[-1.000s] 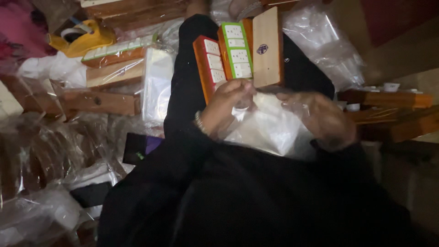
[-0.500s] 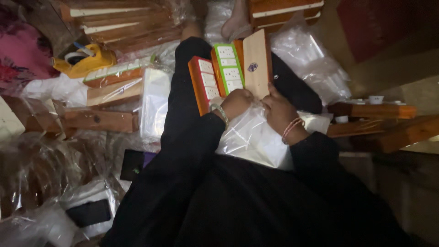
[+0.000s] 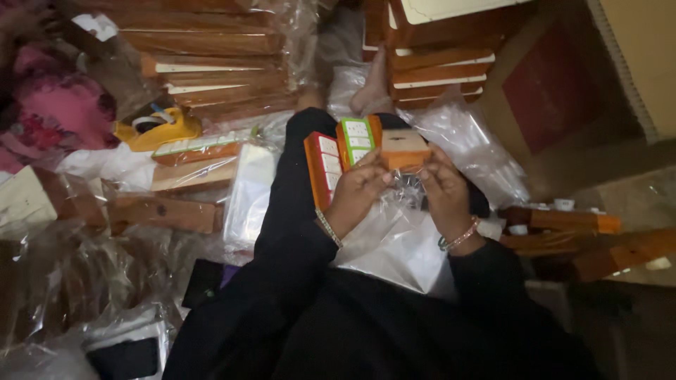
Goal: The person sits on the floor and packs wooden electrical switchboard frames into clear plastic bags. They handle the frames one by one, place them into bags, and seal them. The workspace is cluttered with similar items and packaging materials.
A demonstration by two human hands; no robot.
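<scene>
— Wooden, that small orange-brown block, and both hands are on it. The left hand curls around its near left side with fingers closed against it; the right hand pinches it from the right, thumb and fingers pressed to the wood.

— Where does it sit?

— Held up over the person's lap, just above a clear plastic bag that lies on the black clothing (the bag's crinkled mouth touches the block's underside, as far as I can tell). Right beside the block, to the left, stand two flat pieces with white and green labels, leaning against the left hand.

— And around them?

— Stacks of similar wooden boxes at the top left, wrapped in plastic, a yellow tape dispenser just below them, and more wooden pieces lying off to the right.
</scene>
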